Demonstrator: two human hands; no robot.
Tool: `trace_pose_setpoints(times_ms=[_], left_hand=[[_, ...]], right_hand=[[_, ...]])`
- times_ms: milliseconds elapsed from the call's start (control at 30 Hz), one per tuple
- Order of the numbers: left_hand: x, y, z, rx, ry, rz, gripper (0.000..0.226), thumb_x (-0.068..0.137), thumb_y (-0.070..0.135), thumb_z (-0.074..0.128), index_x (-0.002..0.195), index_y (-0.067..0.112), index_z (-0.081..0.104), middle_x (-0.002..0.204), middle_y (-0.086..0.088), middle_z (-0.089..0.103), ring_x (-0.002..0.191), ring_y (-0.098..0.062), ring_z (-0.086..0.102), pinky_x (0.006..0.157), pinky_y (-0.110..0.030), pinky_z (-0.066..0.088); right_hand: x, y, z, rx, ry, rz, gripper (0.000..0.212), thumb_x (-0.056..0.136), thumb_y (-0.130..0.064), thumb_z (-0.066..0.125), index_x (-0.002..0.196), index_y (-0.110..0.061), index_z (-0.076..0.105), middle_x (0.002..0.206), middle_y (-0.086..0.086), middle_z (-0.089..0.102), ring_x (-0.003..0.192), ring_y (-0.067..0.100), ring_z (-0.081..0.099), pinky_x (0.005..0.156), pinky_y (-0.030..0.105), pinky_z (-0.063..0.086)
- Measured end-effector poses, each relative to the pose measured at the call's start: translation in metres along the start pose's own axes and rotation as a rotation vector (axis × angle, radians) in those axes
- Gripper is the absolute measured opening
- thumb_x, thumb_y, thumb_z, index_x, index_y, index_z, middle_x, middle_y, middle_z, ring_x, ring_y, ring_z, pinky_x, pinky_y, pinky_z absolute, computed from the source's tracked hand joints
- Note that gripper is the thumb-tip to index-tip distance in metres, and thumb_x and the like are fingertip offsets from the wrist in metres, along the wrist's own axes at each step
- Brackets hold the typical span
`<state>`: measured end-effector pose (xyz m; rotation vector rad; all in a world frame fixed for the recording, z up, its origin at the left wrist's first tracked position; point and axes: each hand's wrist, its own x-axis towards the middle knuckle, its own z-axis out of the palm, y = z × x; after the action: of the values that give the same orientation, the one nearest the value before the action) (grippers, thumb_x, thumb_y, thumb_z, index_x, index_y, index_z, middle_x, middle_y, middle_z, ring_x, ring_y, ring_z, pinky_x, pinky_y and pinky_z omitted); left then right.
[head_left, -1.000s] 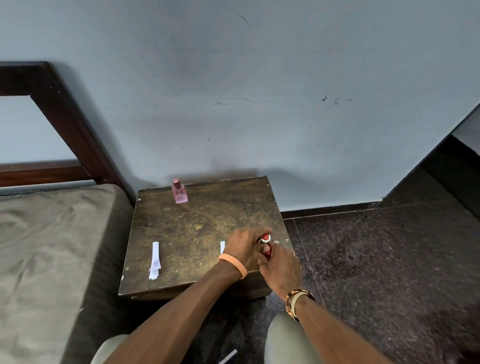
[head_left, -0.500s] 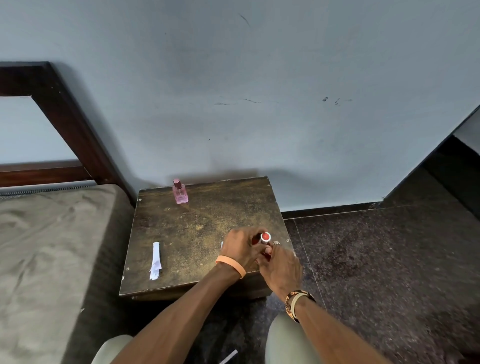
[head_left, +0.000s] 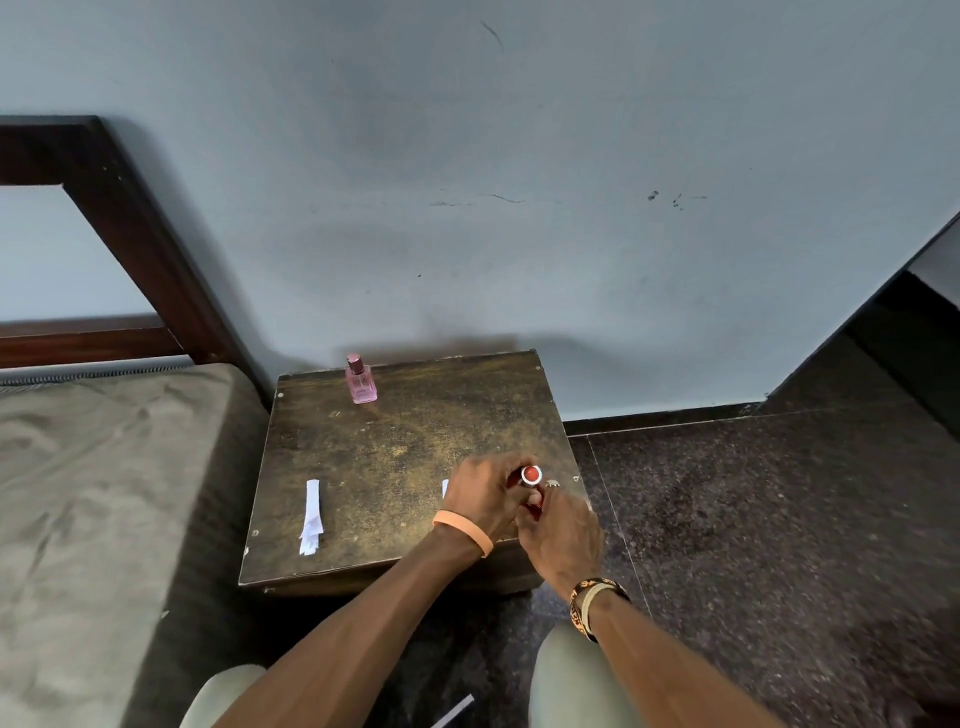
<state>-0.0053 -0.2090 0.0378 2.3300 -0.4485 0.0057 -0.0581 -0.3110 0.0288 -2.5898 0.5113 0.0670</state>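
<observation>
Red tube held over wooden table.
It was gripped by the left hand and pinched lower down by the right hand.

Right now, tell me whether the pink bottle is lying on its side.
No, the pink bottle stands upright near the back edge of the wooden table.

Red tube slightly further out.
</observation>
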Motion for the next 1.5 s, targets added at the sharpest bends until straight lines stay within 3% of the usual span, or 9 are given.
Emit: trace_pose_setpoints(times_ms=[167, 367, 500, 700, 833, 1000, 1167, 1267, 1500], left_hand=[[0.003, -0.001, -0.004, 0.011, -0.109, 0.071, 0.042, 0.084, 0.012, 0.069, 0.124, 0.025, 0.063, 0.113, 0.004, 0.071, 0.102, -0.011, 0.063, 0.093, -0.025, 0.049], [0.0, -0.001, -0.003, 0.04, -0.036, 0.082, 0.025, 0.084, 0.015, 0.069, 0.109, 0.02, 0.071, 0.093, 0.001, 0.074, 0.085, -0.013, 0.067, 0.08, -0.025, 0.052], [-0.008, 0.003, 0.002, -0.031, 0.096, 0.018, 0.016, 0.08, 0.018, 0.073, 0.096, 0.021, 0.073, 0.079, 0.004, 0.074, 0.071, -0.01, 0.066, 0.07, -0.022, 0.053], [0.002, -0.004, 0.0, 0.036, -0.149, 0.058, 0.05, 0.084, 0.014, 0.069, 0.132, 0.025, 0.057, 0.114, -0.001, 0.069, 0.106, -0.015, 0.061, 0.096, -0.029, 0.048], [0.005, -0.003, -0.003, 0.105, -0.118, 0.092, 0.024, 0.087, 0.021, 0.066, 0.111, 0.022, 0.069, 0.095, 0.001, 0.074, 0.087, -0.015, 0.067, 0.08, -0.031, 0.055], [-0.003, 0.001, 0.007, -0.001, 0.109, -0.056, 0.021, 0.076, 0.043, 0.076, 0.09, 0.027, 0.071, 0.074, 0.01, 0.071, 0.063, -0.002, 0.06, 0.057, -0.004, 0.04], [-0.003, -0.001, 0.002, -0.035, 0.009, -0.068, 0.031, 0.077, 0.033, 0.077, 0.106, 0.026, 0.071, 0.09, 0.01, 0.074, 0.077, -0.003, 0.064, 0.074, -0.018, 0.054], [-0.004, -0.001, 0.0, -0.036, -0.022, -0.072, 0.038, 0.079, 0.025, 0.077, 0.115, 0.024, 0.068, 0.104, 0.006, 0.073, 0.091, -0.006, 0.066, 0.085, -0.015, 0.05], [-0.008, 0.007, 0.0, -0.04, -0.023, -0.055, 0.039, 0.082, 0.017, 0.072, 0.121, 0.022, 0.066, 0.114, 0.002, 0.071, 0.103, -0.011, 0.066, 0.095, -0.029, 0.051]], right_hand=[[0.0, 0.001, 0.001, 0.008, 0.003, -0.001, 0.027, 0.091, -0.044, 0.064, 0.099, -0.018, 0.063, 0.095, 0.001, 0.068, 0.092, 0.021, 0.067, 0.082, 0.036, 0.057], [-0.002, -0.003, 0.0, 0.008, 0.004, 0.016, 0.028, 0.091, -0.044, 0.064, 0.101, -0.018, 0.063, 0.095, 0.001, 0.069, 0.092, 0.02, 0.068, 0.08, 0.031, 0.056], [-0.002, -0.001, 0.0, 0.027, 0.027, -0.012, 0.019, 0.093, -0.036, 0.062, 0.085, -0.023, 0.052, 0.078, -0.005, 0.056, 0.074, 0.015, 0.058, 0.07, 0.028, 0.053], [-0.002, 0.0, 0.002, 0.017, 0.028, -0.014, 0.022, 0.093, -0.041, 0.063, 0.094, -0.019, 0.061, 0.087, -0.003, 0.065, 0.085, 0.018, 0.066, 0.076, 0.032, 0.056], [-0.003, -0.001, 0.003, 0.011, 0.026, 0.004, 0.026, 0.092, -0.045, 0.063, 0.097, -0.019, 0.063, 0.091, -0.001, 0.068, 0.089, 0.019, 0.066, 0.078, 0.031, 0.055], [-0.002, 0.0, 0.002, 0.036, 0.038, -0.015, 0.018, 0.094, -0.035, 0.062, 0.087, -0.019, 0.058, 0.072, -0.007, 0.05, 0.069, 0.014, 0.052, 0.063, 0.025, 0.044], [-0.002, 0.001, 0.005, 0.026, 0.039, -0.019, 0.015, 0.093, -0.035, 0.062, 0.09, -0.02, 0.059, 0.082, -0.004, 0.061, 0.078, 0.016, 0.062, 0.072, 0.03, 0.055], [0.001, 0.001, 0.005, 0.024, 0.013, -0.031, 0.017, 0.094, -0.036, 0.061, 0.093, -0.02, 0.061, 0.084, -0.004, 0.061, 0.079, 0.016, 0.063, 0.071, 0.031, 0.056], [0.006, 0.006, 0.0, 0.005, 0.012, -0.061, 0.011, 0.094, -0.03, 0.062, 0.095, -0.02, 0.059, 0.082, -0.008, 0.05, 0.073, 0.012, 0.052, 0.064, 0.024, 0.045]])
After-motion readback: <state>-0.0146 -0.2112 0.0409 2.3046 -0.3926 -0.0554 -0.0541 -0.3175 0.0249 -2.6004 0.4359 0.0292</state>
